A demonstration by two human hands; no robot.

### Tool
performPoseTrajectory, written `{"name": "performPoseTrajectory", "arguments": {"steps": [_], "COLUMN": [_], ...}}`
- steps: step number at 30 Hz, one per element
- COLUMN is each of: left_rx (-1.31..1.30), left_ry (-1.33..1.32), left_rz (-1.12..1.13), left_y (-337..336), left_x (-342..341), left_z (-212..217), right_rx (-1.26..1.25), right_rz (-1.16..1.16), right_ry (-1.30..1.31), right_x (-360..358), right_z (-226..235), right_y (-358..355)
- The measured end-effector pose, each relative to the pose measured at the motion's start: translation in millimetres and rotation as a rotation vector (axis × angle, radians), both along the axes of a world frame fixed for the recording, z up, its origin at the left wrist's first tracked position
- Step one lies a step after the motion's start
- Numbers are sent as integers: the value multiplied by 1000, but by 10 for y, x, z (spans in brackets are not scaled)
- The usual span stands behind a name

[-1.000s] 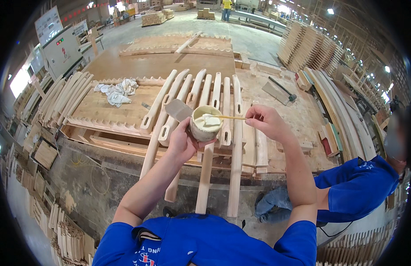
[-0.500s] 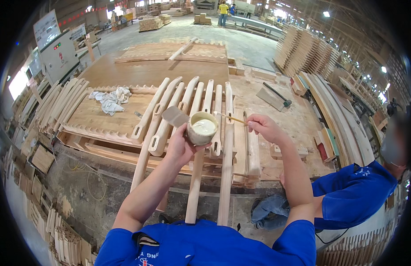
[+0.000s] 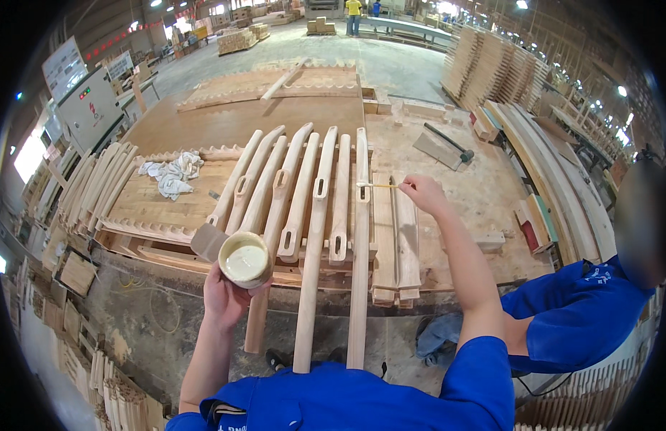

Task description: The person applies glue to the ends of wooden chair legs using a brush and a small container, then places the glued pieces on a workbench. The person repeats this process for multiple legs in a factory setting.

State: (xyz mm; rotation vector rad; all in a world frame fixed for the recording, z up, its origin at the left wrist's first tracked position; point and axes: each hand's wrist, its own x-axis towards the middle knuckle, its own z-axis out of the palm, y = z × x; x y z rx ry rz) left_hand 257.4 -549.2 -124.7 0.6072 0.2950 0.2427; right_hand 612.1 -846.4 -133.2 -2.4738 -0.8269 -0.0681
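Observation:
My left hand (image 3: 227, 300) is wrapped round a cup of creamy white liquid (image 3: 245, 263), held low over the near ends of the wooden legs. A flat brownish flap (image 3: 208, 243) sticks out beside the cup's rim. In my right hand (image 3: 422, 194) is a thin brush (image 3: 382, 186), pinched near its end. Its white-coated tip is at the slot in the rightmost long wooden leg (image 3: 359, 244); whether it enters the slot I cannot tell. Several pale legs lie side by side left of it, among them one slotted leg (image 3: 320, 169).
A black-handled mallet (image 3: 449, 142) lies on the right of the worktable. Two thick wooden bars (image 3: 395, 237) rest beside the legs. White rags (image 3: 173, 174) and stacked curved pieces (image 3: 97, 179) are on the left. A co-worker in blue (image 3: 584, 323) is close at my right.
My left hand has carried the cup left and toward me, away from the brush. The brush tip has moved from near the cup to the rightmost leg's slot.

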Motion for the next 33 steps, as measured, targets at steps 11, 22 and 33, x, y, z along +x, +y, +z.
{"name": "performPoseTrajectory", "arguments": {"steps": [11, 22, 33], "left_rx": [26, 33, 4], "left_ry": [-38, 14, 8], "left_rz": [4, -19, 11], "left_y": [-54, -79, -152], "left_x": [-65, -13, 26], "left_z": [-63, -83, -36], "right_rx": [-34, -69, -93], "right_rz": [43, 148, 150], "right_ry": [-7, 45, 80], "right_x": [176, 116, -26], "right_z": [2, 94, 160], "right_y": [37, -30, -54]}}
